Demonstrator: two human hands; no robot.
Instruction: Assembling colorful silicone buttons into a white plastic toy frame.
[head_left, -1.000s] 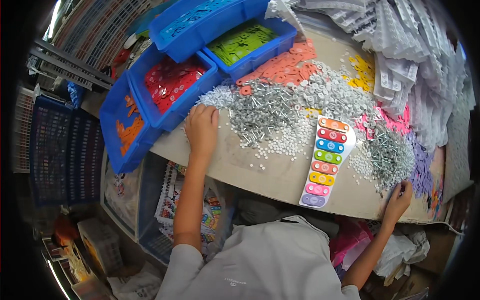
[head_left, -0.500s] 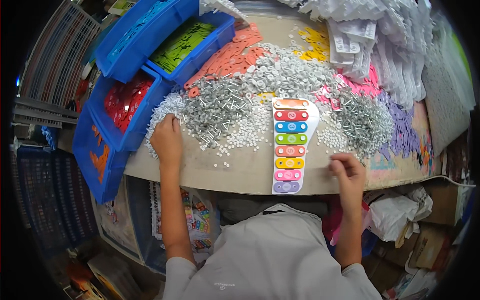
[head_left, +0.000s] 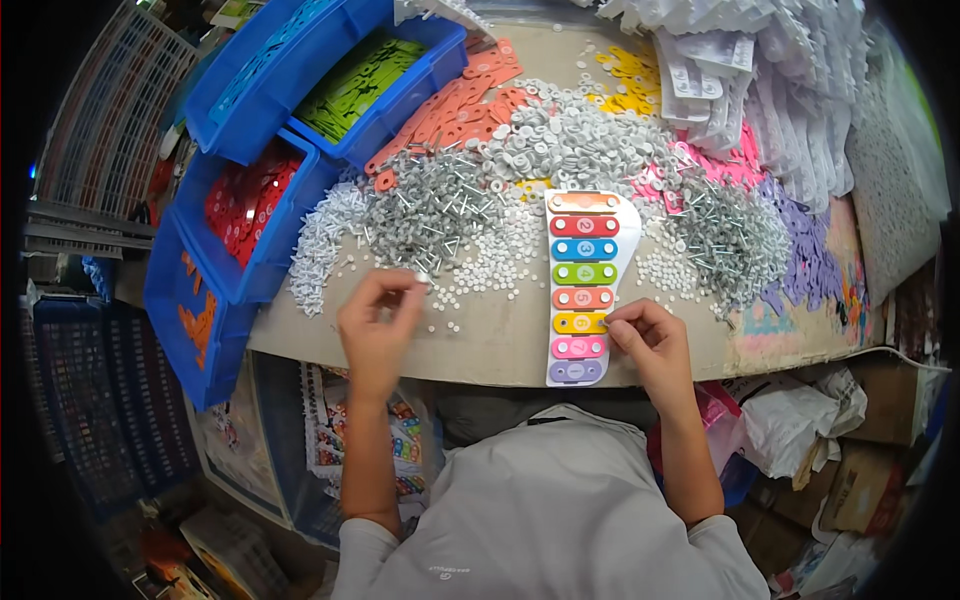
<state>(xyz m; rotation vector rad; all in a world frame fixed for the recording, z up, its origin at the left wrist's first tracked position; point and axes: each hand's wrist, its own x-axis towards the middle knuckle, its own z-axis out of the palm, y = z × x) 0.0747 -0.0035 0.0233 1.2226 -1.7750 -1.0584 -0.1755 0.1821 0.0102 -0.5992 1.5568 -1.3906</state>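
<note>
A toy xylophone (head_left: 622, 240) with a white base and a column of coloured bars lies on the table in front of me. At the right end of its yellow bar (head_left: 572, 323), my right hand (head_left: 655, 352) has thumb and forefinger pinched together; what they hold is too small to make out. My left hand (head_left: 378, 325), slightly blurred, is over the table left of the xylophone, its fingertips closed on a small white piece (head_left: 421, 278). White caps sit on the ends of most bars, while the purple bar (head_left: 575, 371) shows dark holes.
Behind the xylophone lie heaps of metal pins (head_left: 430, 205), white washers (head_left: 570, 140) and small white caps (head_left: 490, 265). More pins (head_left: 735, 245) and purple bars (head_left: 808, 262) lie to the right. Blue bins (head_left: 325, 200) of coloured bars stand at the left; white bases (head_left: 780, 110) are piled far right.
My left hand has come away from the white heap at the left, moving right and nearer. My right hand has moved left to the xylophone's yellow bar.
</note>
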